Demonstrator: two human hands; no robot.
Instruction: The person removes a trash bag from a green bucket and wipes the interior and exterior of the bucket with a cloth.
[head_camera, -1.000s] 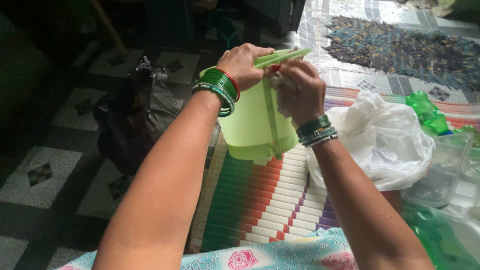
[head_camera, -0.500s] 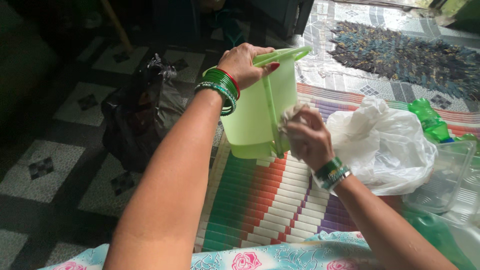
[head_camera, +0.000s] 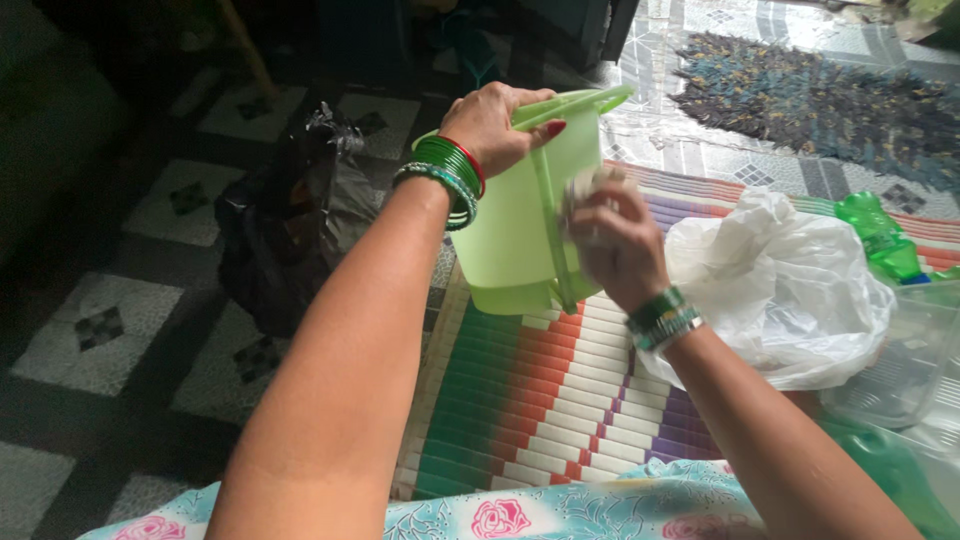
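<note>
Head view: hands (head_camera: 560, 180) on jug (head_camera: 520, 225).

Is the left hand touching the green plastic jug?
Touching. The head view shows the left hand gripping the rim of the green jug, with its fingers curled over the edge.

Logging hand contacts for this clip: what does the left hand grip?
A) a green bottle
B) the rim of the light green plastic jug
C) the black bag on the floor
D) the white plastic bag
B: the left hand closes over the top rim of the light green jug, held up above the striped mat.
</note>
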